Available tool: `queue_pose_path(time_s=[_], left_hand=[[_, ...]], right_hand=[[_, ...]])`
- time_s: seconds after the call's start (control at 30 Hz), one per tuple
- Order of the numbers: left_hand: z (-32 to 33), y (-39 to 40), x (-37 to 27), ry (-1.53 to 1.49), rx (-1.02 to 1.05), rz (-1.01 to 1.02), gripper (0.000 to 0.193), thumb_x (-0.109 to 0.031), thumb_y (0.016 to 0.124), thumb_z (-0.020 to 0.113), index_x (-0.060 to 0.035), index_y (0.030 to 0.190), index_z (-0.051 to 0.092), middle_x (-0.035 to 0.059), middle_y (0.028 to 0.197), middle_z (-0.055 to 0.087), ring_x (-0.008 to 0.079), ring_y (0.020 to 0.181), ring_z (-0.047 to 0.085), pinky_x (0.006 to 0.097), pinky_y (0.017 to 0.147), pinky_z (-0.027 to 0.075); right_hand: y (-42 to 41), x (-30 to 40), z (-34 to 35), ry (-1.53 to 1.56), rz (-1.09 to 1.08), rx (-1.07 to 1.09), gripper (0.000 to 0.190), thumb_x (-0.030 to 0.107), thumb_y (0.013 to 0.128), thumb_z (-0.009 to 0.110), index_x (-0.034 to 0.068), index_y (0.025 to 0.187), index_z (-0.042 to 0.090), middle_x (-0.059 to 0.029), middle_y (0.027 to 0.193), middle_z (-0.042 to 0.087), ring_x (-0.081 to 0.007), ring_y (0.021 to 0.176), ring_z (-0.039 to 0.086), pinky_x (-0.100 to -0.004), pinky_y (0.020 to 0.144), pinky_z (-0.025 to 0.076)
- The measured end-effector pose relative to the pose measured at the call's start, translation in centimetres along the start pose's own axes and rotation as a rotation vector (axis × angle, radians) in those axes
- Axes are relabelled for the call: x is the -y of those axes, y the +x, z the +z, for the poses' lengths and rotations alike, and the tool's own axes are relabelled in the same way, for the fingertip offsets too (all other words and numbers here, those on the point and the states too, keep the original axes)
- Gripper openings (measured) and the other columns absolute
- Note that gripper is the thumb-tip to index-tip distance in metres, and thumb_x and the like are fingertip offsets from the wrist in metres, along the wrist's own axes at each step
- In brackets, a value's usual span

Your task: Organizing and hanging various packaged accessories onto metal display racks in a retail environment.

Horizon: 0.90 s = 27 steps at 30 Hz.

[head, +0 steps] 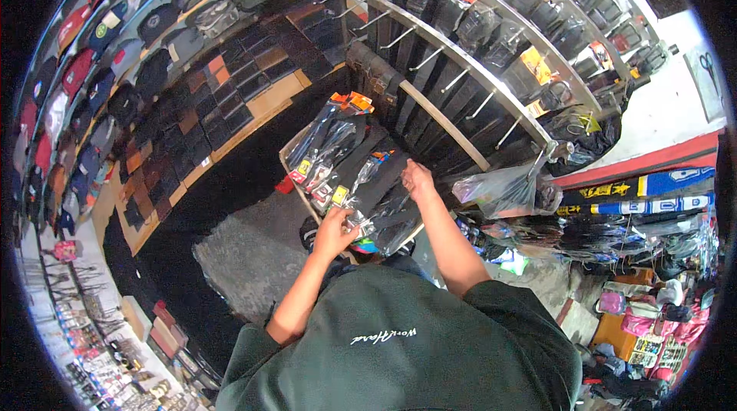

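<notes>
A shallow box (291, 153) in front of me holds several black straps, probably belts (368, 172), many of them in clear plastic sleeves. Orange header cards (352, 102) show at its far end, and small yellow tags (340, 196) lie towards the near end. My left hand (335, 233) is over the near end, thumb and fingers apart around a shiny plastic-wrapped piece (361, 223); whether it grips this is unclear. At the right side of the box, my right hand (418, 182) has bent fingers against or just above a black strap; its grip is unclear.
A metal rail with hooks (443, 54) runs beyond the box, with packaged belts (495, 25) hanging behind. Wallets (230, 94) cover a sloping display at left, below shelves of caps (155, 25). A plastic bag (501, 189) hangs at right, near scarves (639, 189).
</notes>
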<state>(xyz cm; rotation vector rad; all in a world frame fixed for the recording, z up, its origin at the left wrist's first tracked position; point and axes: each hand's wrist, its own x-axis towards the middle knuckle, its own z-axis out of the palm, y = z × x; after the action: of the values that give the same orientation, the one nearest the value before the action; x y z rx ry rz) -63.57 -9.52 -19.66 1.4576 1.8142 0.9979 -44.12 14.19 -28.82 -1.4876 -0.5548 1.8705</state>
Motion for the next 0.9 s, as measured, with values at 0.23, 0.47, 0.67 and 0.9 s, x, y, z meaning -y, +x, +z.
queue_pose_path(time_s=[0.23, 0.47, 0.67, 0.9], left_hand=[[0.7, 1.0, -0.1, -0.039, -0.037, -0.065, 0.055, -0.015, 0.081, 0.078, -0.0011, 0.131, 0.059, 0.0151, 0.109, 0.063, 0.0225, 0.085, 0.069, 0.0345, 0.078, 0.056], [2.7, 4.0, 1.2, -0.144, 0.116, -0.114, 0.062, -0.011, 0.081, 0.08, -0.0027, 0.137, 0.054, 0.0116, 0.105, 0.067, 0.0155, 0.083, 0.068, 0.0306, 0.072, 0.056], [3.5, 5.3, 3.0, -0.267, 0.149, -0.087, 0.033, -0.012, 0.08, 0.082, -0.0047, 0.105, 0.062, 0.0013, 0.083, 0.061, 0.0107, 0.076, 0.059, 0.0286, 0.065, 0.049], [1.7, 3.0, 2.8, -0.036, 0.212, -0.023, 0.033, -0.023, 0.077, 0.084, -0.0037, 0.095, 0.063, 0.0114, 0.089, 0.063, 0.0245, 0.08, 0.063, 0.037, 0.072, 0.05]], right_hand=[[-3.2, -1.0, 0.6, -0.198, -0.005, 0.124, 0.031, 0.022, 0.087, 0.077, 0.009, 0.112, 0.065, 0.002, 0.083, 0.063, -0.0092, 0.07, 0.057, -0.0253, 0.056, 0.044], [-9.6, -2.3, 1.5, -0.413, -0.023, 0.361, 0.032, 0.026, 0.084, 0.08, 0.01, 0.11, 0.071, 0.0027, 0.095, 0.069, -0.0086, 0.078, 0.057, -0.0252, 0.066, 0.043], [-10.2, -1.2, 1.5, -0.438, -0.097, 0.343, 0.035, 0.027, 0.087, 0.077, 0.009, 0.116, 0.069, 0.0025, 0.097, 0.07, -0.0093, 0.084, 0.059, -0.0266, 0.069, 0.041], [-5.7, 1.3, 1.4, 0.259, 0.193, 0.468, 0.036, 0.044, 0.098, 0.056, 0.013, 0.112, 0.066, -0.0052, 0.109, 0.072, -0.0217, 0.101, 0.064, -0.0387, 0.085, 0.047]])
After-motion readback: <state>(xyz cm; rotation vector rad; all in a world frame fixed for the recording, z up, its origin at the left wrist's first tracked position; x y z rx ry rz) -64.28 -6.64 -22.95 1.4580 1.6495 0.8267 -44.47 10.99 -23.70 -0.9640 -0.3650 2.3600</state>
